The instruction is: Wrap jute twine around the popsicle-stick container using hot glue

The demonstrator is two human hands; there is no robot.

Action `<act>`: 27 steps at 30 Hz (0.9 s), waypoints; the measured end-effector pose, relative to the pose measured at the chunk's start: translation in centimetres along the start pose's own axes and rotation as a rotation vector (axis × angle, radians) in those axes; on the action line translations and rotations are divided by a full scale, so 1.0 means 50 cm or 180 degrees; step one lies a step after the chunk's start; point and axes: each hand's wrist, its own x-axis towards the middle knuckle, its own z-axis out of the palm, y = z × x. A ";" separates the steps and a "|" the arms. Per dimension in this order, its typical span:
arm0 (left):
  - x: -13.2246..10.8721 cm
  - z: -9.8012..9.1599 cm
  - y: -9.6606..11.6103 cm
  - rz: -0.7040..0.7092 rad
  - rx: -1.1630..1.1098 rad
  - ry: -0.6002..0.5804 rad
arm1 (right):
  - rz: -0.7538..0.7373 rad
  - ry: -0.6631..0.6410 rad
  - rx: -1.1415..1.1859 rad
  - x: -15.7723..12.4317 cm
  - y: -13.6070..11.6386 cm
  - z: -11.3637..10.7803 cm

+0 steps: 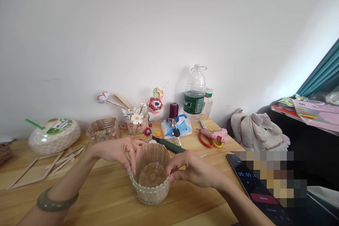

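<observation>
A round basket made of wooden craft sticks [152, 196] stands on the table in front of me. Along its near rim runs a string of small pale green beads [147, 189]. At the basket's left rim, my left hand [123, 153] is closed, thumb outside and a finger inside the wall. My right hand [185, 169] pinches at the right rim, where the bead string meets the fingertips; its exact hold is partly hidden. Through the opening the basket's bottom looks shiny and see-through.
Loose craft sticks [62, 160] lie at left, near a wrapped coconut [54, 136]. Behind stand a decorated stick basket [103, 130], a flower holder [136, 127], tissues [176, 127] and a water bottle [194, 95]. A pink glue gun [217, 135], scissors [205, 139] and a phone [254, 183] are at right.
</observation>
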 end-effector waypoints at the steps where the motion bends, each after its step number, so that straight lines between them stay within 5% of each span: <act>1: -0.001 -0.002 -0.001 -0.0008 -0.0034 0.0015 | -0.0062 -0.0029 -0.0062 0.002 0.001 0.001; 10: -0.016 -0.023 0.021 -0.0512 0.0192 0.0275 | -0.0168 0.0448 -0.0870 0.004 0.005 0.007; 22: -0.033 -0.031 0.047 -0.0831 0.0554 0.0273 | 0.0115 -0.1113 0.0108 0.031 -0.047 -0.123; 24: -0.038 -0.038 0.046 -0.0774 0.0381 0.0352 | 0.0089 -0.0916 0.0250 0.061 -0.033 -0.139; 27: -0.047 -0.046 0.044 -0.0826 0.0114 0.0596 | 0.0148 0.0231 0.0347 0.131 0.003 -0.146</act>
